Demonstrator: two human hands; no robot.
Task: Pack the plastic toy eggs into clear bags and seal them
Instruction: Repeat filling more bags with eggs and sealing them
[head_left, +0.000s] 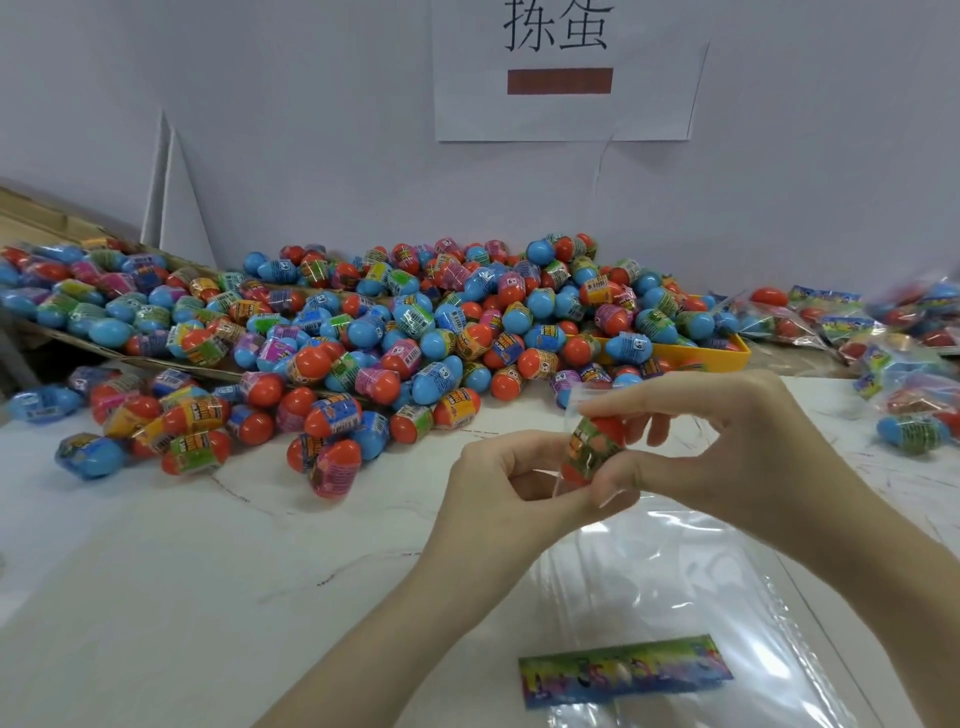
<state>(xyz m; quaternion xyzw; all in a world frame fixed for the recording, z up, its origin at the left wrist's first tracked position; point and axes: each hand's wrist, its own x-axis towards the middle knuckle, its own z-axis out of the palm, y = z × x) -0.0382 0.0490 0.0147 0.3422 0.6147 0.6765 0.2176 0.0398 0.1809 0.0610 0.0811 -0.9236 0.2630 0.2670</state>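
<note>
Toy egg (595, 449) held above the white table (156, 545), inside a clear bag (584, 410). Long axis tilted, upper end leaning right and away. Left hand (506, 486) pinches the bag's lower edge; right hand (727, 441) grips egg through the film.
</note>
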